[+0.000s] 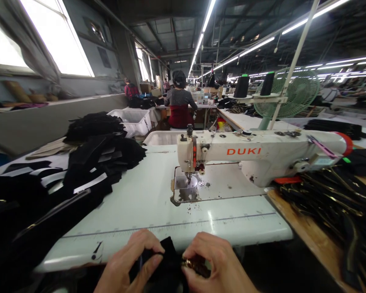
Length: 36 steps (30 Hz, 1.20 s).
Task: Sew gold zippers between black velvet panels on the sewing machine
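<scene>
Black cloth, held up at the near edge of the white table, on the near side of the sewing machine and well apart from its needle. Left hand coming in low from the left, fingers bent over, thumb below, tips closed in a pinch on the left side of the cloth. Right hand coming in low from the right, back of the hand up, fingers curled, thumb and pointing finger closed on a shiny gold strip at the right side of the cloth. Cloth right between both grips, with one dark corner poking up past the fingertips toward the sewing machine, and the low part too dark to tell its shape. Long ruler line on the table, between the hands and the sewing machine. To the left of the sewing machine, a big messy heap of black pieces, some with white strips. To the right of it, a pile of black strips with gold lines. Behind it, two black thread cones, a green fan, and, farther back, a person with back turned, in a gray and red top.
</scene>
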{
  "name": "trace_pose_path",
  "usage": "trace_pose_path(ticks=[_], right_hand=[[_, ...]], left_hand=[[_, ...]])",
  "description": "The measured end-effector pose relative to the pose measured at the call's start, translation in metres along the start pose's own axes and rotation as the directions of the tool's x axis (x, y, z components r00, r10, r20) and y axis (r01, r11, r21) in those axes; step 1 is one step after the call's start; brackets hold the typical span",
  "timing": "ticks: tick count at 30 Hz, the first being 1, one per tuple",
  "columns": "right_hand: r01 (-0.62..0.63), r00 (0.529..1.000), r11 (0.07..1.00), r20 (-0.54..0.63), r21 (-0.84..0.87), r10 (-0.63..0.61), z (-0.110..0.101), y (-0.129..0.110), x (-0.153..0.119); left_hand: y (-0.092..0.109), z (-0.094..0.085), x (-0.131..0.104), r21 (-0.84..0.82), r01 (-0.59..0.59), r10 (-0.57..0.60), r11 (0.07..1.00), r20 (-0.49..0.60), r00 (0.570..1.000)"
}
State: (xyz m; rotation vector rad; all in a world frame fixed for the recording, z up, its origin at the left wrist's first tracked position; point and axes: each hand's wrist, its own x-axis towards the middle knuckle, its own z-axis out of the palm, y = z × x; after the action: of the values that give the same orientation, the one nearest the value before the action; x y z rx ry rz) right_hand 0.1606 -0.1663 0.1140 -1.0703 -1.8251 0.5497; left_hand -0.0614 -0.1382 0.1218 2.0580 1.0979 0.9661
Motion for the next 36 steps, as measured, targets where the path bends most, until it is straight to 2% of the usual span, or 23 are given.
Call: trace_pose_path(ticks=[3, 7, 9, 15, 20, 24, 27, 30, 33, 36], right_hand=[[-0.014, 1.0, 1.0, -0.016, 0.006, 0.014, 0.0, -0.002, -0.001], [-0.013, 1.0, 0.999, 0.003, 0.032, 0.013, 0.001, -0.003, -0.003], [-0.022, 1.0, 0.999, 0.013, 0.038, 0.022, 0.001, -0.004, -0.003], [-0.111, 0.992, 0.99, 0.064, 0.086, 0.106, 0.0, -0.008, -0.003], [-0.214, 0.969, 0.969, 0.153, 0.123, 0.195, -0.002, -0.004, -0.006], [-0.159, 0.978, 0.979, 0.157, 0.124, 0.139, -0.003, -0.001, -0.009], [-0.073, 0.993, 0.992, 0.096, 0.106, 0.063, -0.002, -0.002, -0.01], [-0.031, 0.998, 0.995, 0.05, 0.099, 0.026, 0.001, -0.003, -0.009], [-0.018, 1.0, 0.998, 0.004, 0.059, 0.018, 0.002, -0.004, -0.008], [-0.059, 0.998, 0.998, -0.005, 0.013, 0.059, -0.001, -0.005, -0.008]], left_hand=[[-0.002, 0.005, 0.001, -0.014, -0.042, 0.041, 0.999, -0.032, 0.999], [-0.002, 0.011, 0.005, -0.039, -0.062, 0.067, 0.997, 0.147, 0.987], [-0.001, 0.013, 0.006, -0.072, -0.084, 0.096, 0.994, 0.195, 0.976], [0.001, 0.014, 0.005, -0.127, -0.081, 0.105, 0.989, 0.193, 0.976], [0.003, 0.011, 0.004, -0.134, -0.1, 0.125, 0.986, 0.192, 0.973], [-0.001, 0.013, 0.001, -0.148, -0.082, 0.11, 0.986, 0.189, 0.976], [0.001, 0.014, 0.0, -0.159, -0.03, 0.06, 0.987, 0.189, 0.98], [0.007, 0.013, 0.003, -0.155, 0.1, -0.072, 0.983, 0.181, 0.981], [0.014, 0.009, 0.004, -0.118, 0.278, -0.261, 0.953, 0.139, 0.955], [0.015, 0.003, 0.004, -0.095, 0.369, -0.363, 0.925, 0.073, 0.929]])
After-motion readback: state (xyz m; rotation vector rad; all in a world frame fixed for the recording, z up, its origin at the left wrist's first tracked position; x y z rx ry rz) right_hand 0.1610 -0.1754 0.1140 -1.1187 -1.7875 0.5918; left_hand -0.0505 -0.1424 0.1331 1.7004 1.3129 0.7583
